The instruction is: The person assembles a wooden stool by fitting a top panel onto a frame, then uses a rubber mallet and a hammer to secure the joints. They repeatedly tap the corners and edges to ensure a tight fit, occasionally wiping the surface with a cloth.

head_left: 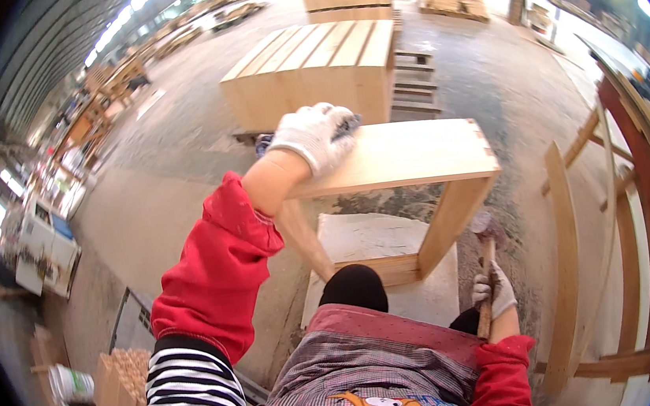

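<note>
An open box frame of pale wood (407, 151) stands on edge in front of me, its upper board showing finger joints at the right corner. My left hand (318, 136), in a white glove, closes over the left end of that board. A dark patch shows at its fingertips; I cannot tell whether it belongs to the glove. Down to the right of the frame, my right hand (494, 292), also gloved, grips a hammer (486, 245) by its wooden handle. The hammer's head points up and away from me, apart from the frame.
Under the frame lies a pale slab (372, 234). Beyond it stands a large stack of wooden boxes (305, 86) beside slatted pallets (413, 83). At right, wooden boards (564, 257) lean in a rack. A bundle of wood strips (119, 391) and a white bucket (71, 384) are at lower left.
</note>
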Demonstrator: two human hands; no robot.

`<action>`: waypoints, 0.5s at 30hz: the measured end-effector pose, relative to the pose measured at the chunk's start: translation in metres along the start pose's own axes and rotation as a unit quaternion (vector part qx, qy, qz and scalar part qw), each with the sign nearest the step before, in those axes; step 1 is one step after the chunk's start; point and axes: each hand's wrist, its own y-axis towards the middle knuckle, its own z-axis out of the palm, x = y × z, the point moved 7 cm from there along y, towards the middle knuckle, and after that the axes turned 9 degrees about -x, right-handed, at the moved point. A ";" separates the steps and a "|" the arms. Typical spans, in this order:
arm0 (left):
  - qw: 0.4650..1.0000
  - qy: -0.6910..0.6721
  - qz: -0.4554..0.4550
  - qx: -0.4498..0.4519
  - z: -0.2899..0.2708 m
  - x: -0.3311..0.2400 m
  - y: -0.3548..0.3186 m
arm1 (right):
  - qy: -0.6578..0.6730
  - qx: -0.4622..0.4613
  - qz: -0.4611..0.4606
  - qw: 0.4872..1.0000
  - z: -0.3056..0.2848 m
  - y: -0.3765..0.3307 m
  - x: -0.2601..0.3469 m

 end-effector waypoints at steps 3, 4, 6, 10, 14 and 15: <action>0.989 0.021 -0.144 -0.035 -0.011 0.090 -0.031 | 0.029 0.029 0.031 0.999 -0.010 0.006 0.005; 0.982 0.023 -0.185 -0.038 -0.010 0.121 -0.044 | 0.008 0.014 0.009 1.000 -0.010 0.006 0.008; 0.972 0.021 -0.227 -0.053 -0.007 0.163 -0.078 | 0.006 -0.008 -0.008 1.000 -0.009 0.005 0.008; 0.940 -0.217 -0.262 -0.014 0.009 0.167 -0.126 | -0.007 0.022 -0.054 0.998 0.001 -0.020 0.030; 0.876 -0.428 -0.180 -0.126 0.043 0.152 -0.160 | -0.119 -0.066 -0.342 0.930 0.070 -0.093 0.080; 0.941 -0.273 -0.074 -0.187 0.030 0.131 -0.157 | -0.172 -0.053 -0.387 0.904 0.097 -0.117 0.086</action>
